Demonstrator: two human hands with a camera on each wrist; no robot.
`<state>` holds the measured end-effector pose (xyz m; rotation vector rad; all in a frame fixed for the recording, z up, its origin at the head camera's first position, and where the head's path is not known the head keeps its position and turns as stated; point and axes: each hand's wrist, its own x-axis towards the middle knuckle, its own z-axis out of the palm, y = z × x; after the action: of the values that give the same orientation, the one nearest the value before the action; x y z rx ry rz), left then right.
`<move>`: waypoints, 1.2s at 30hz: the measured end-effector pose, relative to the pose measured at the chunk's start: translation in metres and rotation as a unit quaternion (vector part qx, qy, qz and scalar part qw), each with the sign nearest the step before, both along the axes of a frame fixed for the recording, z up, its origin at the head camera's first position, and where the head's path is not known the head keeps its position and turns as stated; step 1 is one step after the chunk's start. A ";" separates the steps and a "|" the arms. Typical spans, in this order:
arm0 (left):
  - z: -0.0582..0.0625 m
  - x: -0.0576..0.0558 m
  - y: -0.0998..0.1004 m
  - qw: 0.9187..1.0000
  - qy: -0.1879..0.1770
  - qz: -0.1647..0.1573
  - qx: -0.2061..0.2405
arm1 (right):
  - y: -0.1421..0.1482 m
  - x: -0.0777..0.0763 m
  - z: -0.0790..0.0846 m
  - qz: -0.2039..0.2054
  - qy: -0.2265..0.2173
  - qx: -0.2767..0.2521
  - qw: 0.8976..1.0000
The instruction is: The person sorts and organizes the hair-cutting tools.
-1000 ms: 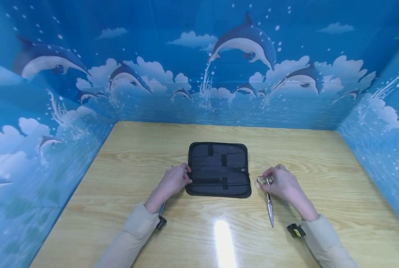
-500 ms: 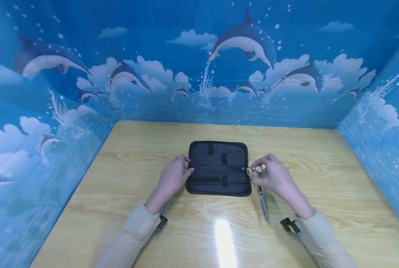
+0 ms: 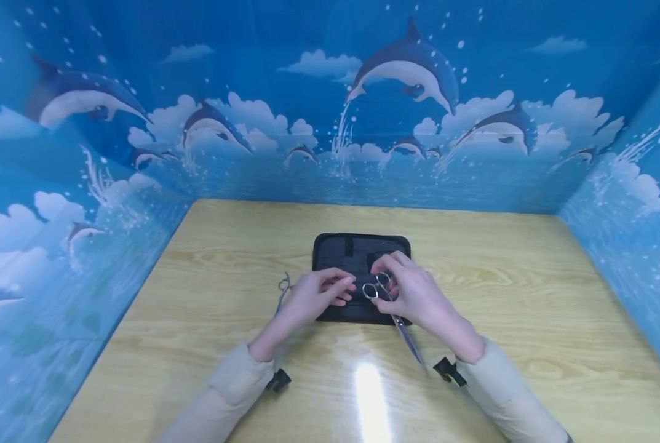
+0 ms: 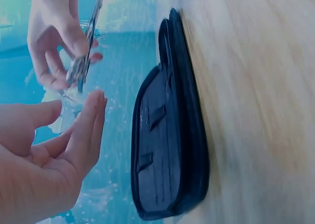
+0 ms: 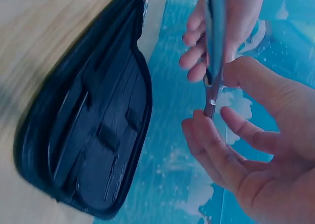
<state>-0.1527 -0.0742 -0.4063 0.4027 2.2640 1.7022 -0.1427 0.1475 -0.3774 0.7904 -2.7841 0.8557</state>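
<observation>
The right grip (image 3: pixel 415 295) pinches silver scissors (image 3: pixel 400 325) near their finger rings, above the black case (image 3: pixel 332 246), which both grips partly cover. The left grip (image 3: pixel 318 294), fingers parted, holds nothing. Beside it, another metal tool (image 3: pixel 284 285), probably scissors, is half hidden.

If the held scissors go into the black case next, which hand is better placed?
Right, probably: the right hand pinches the scissors near their finger rings, above the black case. The left hand reaches over it too but holds nothing.
</observation>
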 end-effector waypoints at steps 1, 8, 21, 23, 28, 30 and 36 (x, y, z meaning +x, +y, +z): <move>0.000 0.000 0.001 1.000 -0.011 -0.005 0.011 | -0.003 0.000 -0.001 0.010 0.006 -0.003 1.000; -0.005 0.002 0.003 0.998 -0.042 -0.018 0.040 | -0.017 -0.003 -0.010 0.061 0.044 -0.005 0.997; -0.007 0.000 0.003 0.991 -0.098 0.009 0.090 | -0.021 -0.006 -0.022 0.103 0.070 -0.030 0.992; -0.008 0.000 0.002 0.991 -0.101 0.009 0.091 | -0.022 -0.006 -0.022 0.116 0.069 -0.030 0.990; -0.009 0.000 0.001 0.989 -0.116 0.013 0.092 | -0.025 -0.005 -0.024 0.134 0.066 -0.023 0.989; -0.009 -0.001 0.001 0.988 -0.123 0.016 0.097 | -0.025 -0.005 -0.025 0.135 0.066 -0.026 0.988; -0.008 -0.003 0.000 0.985 -0.127 0.032 0.110 | -0.026 -0.009 -0.030 0.149 0.093 -0.050 0.983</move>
<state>-0.1552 -0.0744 -0.4144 0.1489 1.9356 1.9231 -0.1513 0.1212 -0.4070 1.2221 -2.4772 0.9057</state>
